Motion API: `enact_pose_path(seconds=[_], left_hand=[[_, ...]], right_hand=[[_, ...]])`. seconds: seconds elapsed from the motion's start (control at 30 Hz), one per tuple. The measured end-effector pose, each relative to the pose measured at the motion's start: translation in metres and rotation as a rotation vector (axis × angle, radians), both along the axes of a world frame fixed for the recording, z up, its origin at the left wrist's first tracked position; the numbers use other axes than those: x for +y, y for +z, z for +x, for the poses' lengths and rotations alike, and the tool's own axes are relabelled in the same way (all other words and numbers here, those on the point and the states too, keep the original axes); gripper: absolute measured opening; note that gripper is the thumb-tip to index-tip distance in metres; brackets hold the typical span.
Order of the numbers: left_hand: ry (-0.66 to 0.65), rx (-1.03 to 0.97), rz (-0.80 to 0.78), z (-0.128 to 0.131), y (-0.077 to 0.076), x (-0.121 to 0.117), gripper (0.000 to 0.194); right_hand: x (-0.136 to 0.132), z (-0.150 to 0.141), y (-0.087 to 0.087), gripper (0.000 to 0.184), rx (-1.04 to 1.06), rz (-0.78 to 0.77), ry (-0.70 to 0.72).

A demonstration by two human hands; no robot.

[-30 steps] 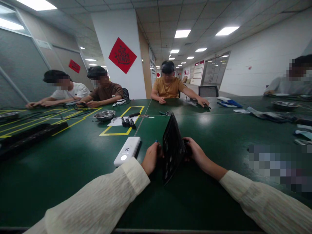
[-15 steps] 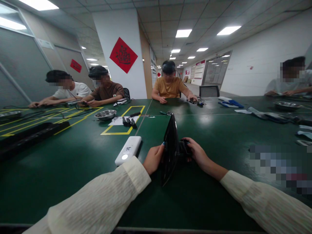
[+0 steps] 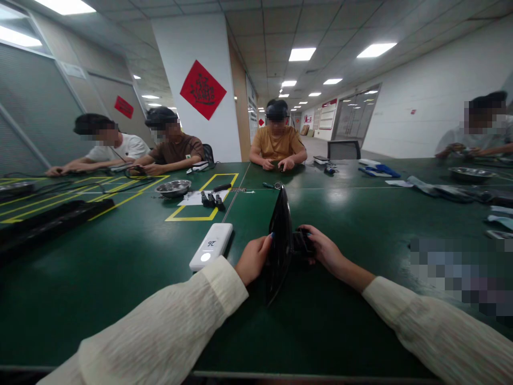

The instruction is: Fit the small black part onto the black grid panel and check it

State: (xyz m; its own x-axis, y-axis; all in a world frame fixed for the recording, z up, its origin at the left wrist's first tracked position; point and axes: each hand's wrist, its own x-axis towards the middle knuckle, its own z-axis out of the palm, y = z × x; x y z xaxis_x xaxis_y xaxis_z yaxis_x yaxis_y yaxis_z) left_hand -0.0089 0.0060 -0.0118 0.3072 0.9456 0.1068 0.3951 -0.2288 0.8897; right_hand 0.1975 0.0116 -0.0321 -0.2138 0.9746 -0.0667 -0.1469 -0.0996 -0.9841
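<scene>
Left hand [image 3: 253, 261] grips thin glossy black rectangular panel [image 3: 279, 246], near upright — right hand [image 3: 327, 255] grasps small blocky black part [image 3: 301, 244] beside it — joint unclear.

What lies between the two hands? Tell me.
Head view: a black panel, held by the left hand, then a smaller black part, held by the right hand.

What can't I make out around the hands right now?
All in the head view:
Right side of the black panel: faces away from the camera.
Left hand: some fingers hidden by the hand itself and the panel.
Black part at the right hand: partly covered by fingers; too dark to tell whether it joins the panel.
Black tray: cut off by the left edge.
Pixelated patch at right: contents masked.
</scene>
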Motion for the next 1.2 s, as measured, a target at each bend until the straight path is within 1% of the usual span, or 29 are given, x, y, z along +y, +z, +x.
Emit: enact_pose_path(seconds=[0.13, 0.27, 0.37, 0.53, 0.73, 0.83, 0.93, 1.03, 1.2], left_hand=[[-0.032, -0.052, -0.057, -0.002, -0.002, 0.002, 0.057], [-0.053, -0.016, -0.052, -0.002, -0.001, 0.001, 0.056], [-0.032, 0.031, -0.027, -0.001, 0.000, 0.002, 0.058], [0.019, 0.092, -0.049, -0.003, 0.002, 0.007, 0.061], [0.044, 0.259, 0.082, -0.005, -0.001, 0.004, 0.057], [0.026, 0.359, 0.143, -0.004, -0.003, -0.002, 0.055], [-0.012, 0.465, 0.210, -0.003, -0.001, -0.006, 0.050], [-0.050, 0.507, 0.237, -0.003, 0.002, -0.008, 0.045], [-0.080, 0.530, 0.259, -0.003, 0.006, -0.007, 0.048]], right_hand=[[0.001, 0.001, 0.000, 0.039, 0.000, 0.007, 0.023], [0.000, 0.002, 0.003, 0.037, -0.009, -0.005, 0.028], [0.000, 0.003, 0.005, 0.038, -0.006, -0.008, 0.052], [0.000, 0.003, 0.002, 0.039, 0.012, 0.018, 0.121], [-0.003, 0.000, 0.003, 0.035, -0.075, 0.032, -0.003], [-0.004, 0.000, 0.005, 0.033, -0.117, 0.047, -0.073], [-0.005, 0.001, 0.006, 0.030, -0.174, 0.113, -0.121], [-0.006, 0.002, 0.004, 0.030, -0.232, 0.164, -0.143], [-0.003, 0.000, -0.002, 0.030, -0.211, 0.154, -0.168]])
